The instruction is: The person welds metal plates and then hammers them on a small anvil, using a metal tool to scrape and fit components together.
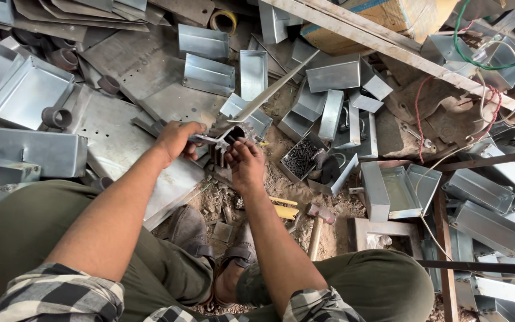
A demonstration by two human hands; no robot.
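Gripping a small folded sheet-metal bracket (214,141) between us, we held it just above the dirt floor (281,179), straight ahead of our knees. Our left hand (177,138) was closed around the bracket's left end, fingers curled over its top edge. Our right hand (244,160) pinched the right end, where a short dark tube (233,133) sat in the bracket; the fingertips were drawn together at that opening, and we could not tell whether they held anything small between them. From the bracket a long, thin metal strip (275,88) ran up and to the right, tilted, its far end lying over the pile of parts. We were seated low, olive trousers (43,220) over both knees, checked sleeves (55,295) at the bottom edge, and sandalled feet (239,253) close together beneath our hands. Just to the right of our right forearm, a hammer (319,220) with a wooden handle lay on the ground, and beside it a yellow-handled tool (284,210). A little further right sat an open metal tray of dark screws (299,158). All around us lay shiny galvanised metal boxes (31,89), some open, some stacked on their sides, with flat perforated sheets (132,59) at upper left. At upper right, a wooden plank (388,45) crossed the scene, with green (478,59) and red wires (418,113) looping near it.
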